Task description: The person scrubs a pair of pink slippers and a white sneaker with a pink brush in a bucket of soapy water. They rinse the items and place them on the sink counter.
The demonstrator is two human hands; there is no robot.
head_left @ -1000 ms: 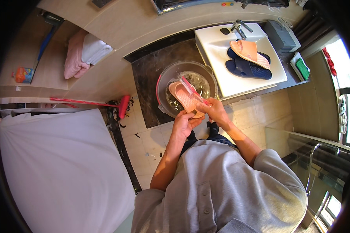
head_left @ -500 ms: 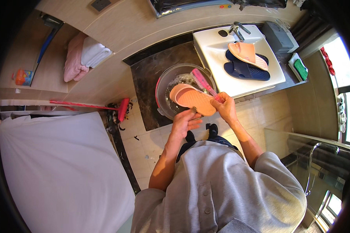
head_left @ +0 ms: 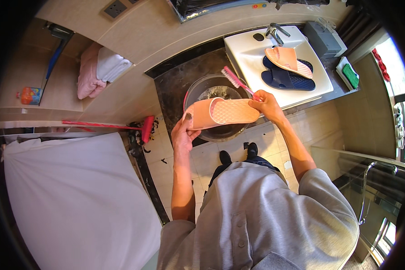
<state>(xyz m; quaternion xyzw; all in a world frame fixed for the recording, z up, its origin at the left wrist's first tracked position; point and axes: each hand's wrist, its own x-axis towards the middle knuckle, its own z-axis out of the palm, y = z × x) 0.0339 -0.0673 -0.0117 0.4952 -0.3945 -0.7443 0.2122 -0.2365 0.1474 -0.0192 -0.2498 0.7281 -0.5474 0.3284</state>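
An orange slipper is stretched level between my two hands, its ridged footbed facing up. My left hand grips the toe end beside the broad strap. At the heel end, my right hand pinches the edge and also holds a pink scrubbing brush, whose bristles point up and left. Beneath the slipper stands a grey bucket with foamy water, partly hidden by the slipper. Another orange slipper lies across dark blue slippers in the white sink.
A chrome faucet rises at the sink's back. Right of it sit a grey box and a green cloth. Folded towels fill a shelf at left. A red-handled broom lies beside a white-covered surface.
The slipper has swung round so its toe points left and its footbed lies nearly level. My left hand has shifted left, from the heel end to the toe end.
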